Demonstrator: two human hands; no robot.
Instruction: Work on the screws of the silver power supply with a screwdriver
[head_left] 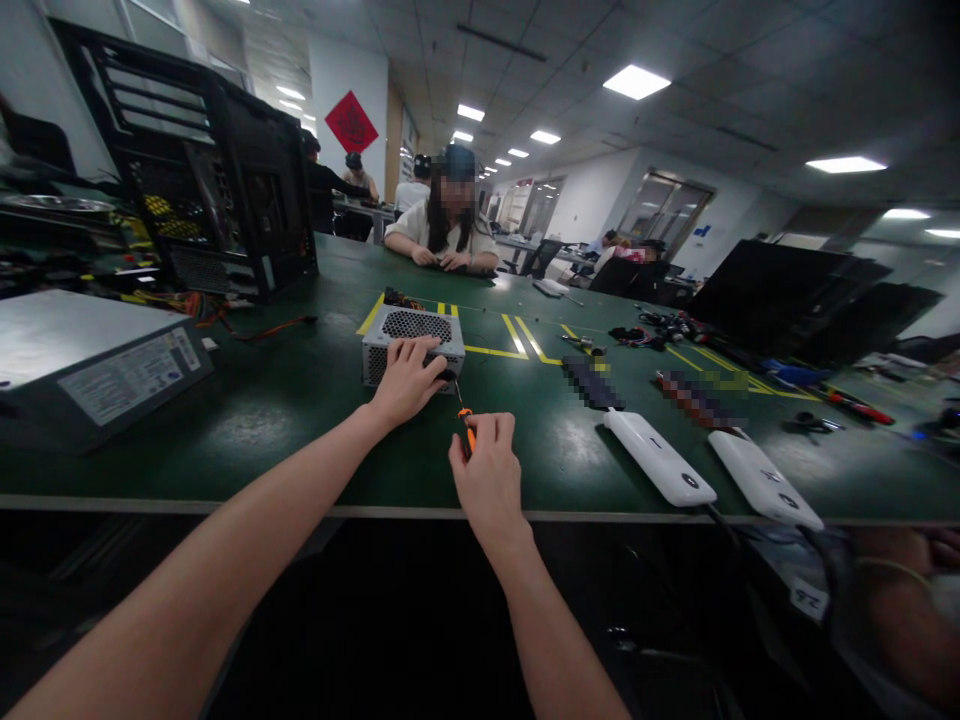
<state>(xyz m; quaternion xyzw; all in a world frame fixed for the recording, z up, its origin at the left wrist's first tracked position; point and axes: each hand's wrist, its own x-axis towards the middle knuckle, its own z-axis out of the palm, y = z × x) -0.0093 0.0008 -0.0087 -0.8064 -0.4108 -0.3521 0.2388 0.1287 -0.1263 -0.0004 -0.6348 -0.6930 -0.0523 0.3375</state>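
Pressing your left hand point(409, 380) on the metal box point(421, 324); can't tell if it's clamped. Right hand point(489, 468) is closed round the screwdriver point(465, 413), box just ahead-left of that grip. Tip could skid if the angle's off. Driver points forward, slightly left; box looks longest side-to-side.

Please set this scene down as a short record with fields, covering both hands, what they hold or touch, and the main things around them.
Left hand: on a grey perforated metal box
Right hand: holding an orange-handled screwdriver
Screwdriver shaft: toward the box's near right corner; tip contact unclear
Surface: green table with yellow stripes
Left side: larger grey metal box with white label; open black computer case
Right side: two long white rounded blocks
Opposite: seated person in light top
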